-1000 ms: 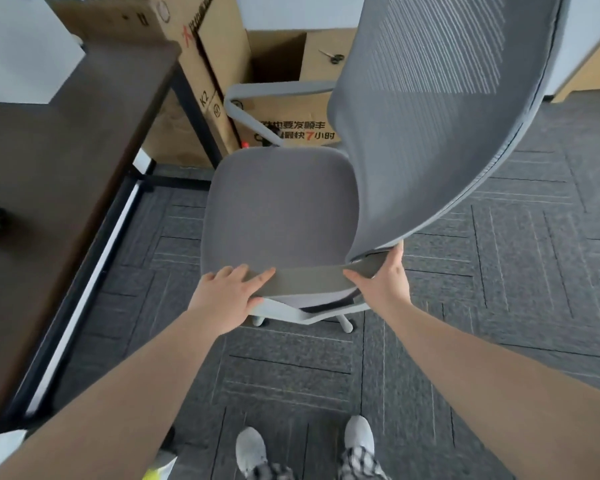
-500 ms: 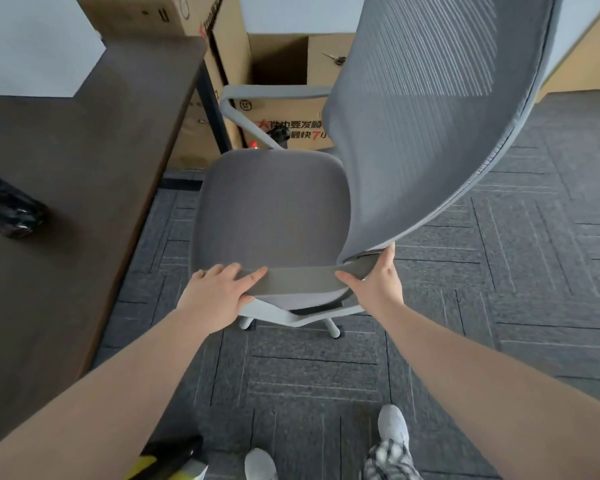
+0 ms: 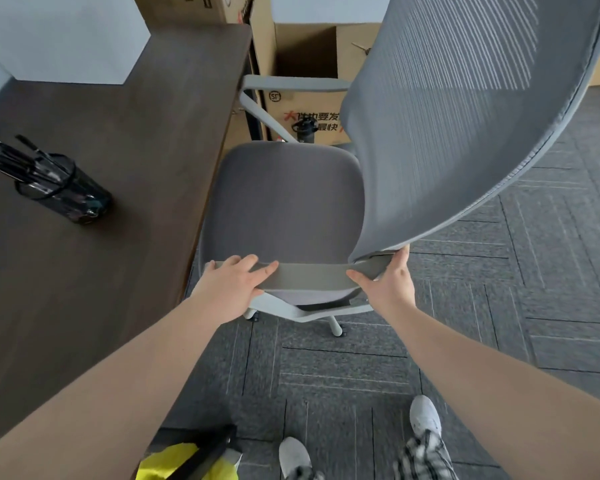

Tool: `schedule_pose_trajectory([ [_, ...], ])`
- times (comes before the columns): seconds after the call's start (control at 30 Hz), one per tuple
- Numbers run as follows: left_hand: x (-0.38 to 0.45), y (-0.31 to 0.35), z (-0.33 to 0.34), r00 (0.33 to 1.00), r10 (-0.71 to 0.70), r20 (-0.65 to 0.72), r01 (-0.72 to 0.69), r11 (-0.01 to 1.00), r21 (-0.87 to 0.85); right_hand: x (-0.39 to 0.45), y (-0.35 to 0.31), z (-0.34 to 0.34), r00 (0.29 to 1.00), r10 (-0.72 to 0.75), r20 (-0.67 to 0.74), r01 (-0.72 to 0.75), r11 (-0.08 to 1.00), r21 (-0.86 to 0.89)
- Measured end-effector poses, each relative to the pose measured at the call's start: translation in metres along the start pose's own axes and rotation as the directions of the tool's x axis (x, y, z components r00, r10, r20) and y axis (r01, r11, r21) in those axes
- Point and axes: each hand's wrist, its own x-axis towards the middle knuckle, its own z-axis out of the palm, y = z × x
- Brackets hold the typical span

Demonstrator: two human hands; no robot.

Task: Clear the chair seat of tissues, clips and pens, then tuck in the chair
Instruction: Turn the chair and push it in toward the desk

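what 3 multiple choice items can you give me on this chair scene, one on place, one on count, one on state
1. Where is the pen cup?
A. on the desk
B. on the seat
C. on the floor

2. How many hands are on the armrest?
A. none
B. one
C. two

3. What is on the seat?
A. tissues
B. nothing visible
C. clips and pens

Answers:
1. A, the cup stands on the dark desk, left of the chair.
2. C, the left hand and right hand both grip the near armrest.
3. B, the grey seat cushion shows bare.
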Motion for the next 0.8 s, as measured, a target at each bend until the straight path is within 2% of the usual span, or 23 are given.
schedule_pose_trajectory([
  [0.2, -0.007, -0.022, 0.007, 1.0, 0.004, -0.001, -0.004, 1.0, -0.02, -0.013, -0.005, 0.022, 0.999, 0.028, -0.033, -0.028, 1.0, 0.011],
  [0.4, -0.007, -0.021, 0.006, 1.0, 0.015, -0.025, -0.016, 0.999, -0.039, -0.016, -0.01, 0.016, 0.998, 0.048, -0.028, -0.048, 0.999, -0.001],
  [0.57, -0.01, -0.02, -0.004, 1.0, 0.003, 0.018, -0.002, 0.999, -0.034, -0.017, -0.011, 0.001, 0.998, 0.034, 0.053, -0.025, 0.987, -0.157],
  [0.8, -0.015, -0.014, -0.027, 0.998, 0.036, -0.041, -0.04, 0.995, -0.086, -0.017, -0.018, -0.036, 0.98, -0.05, 0.192, 0.111, 0.94, -0.323],
])
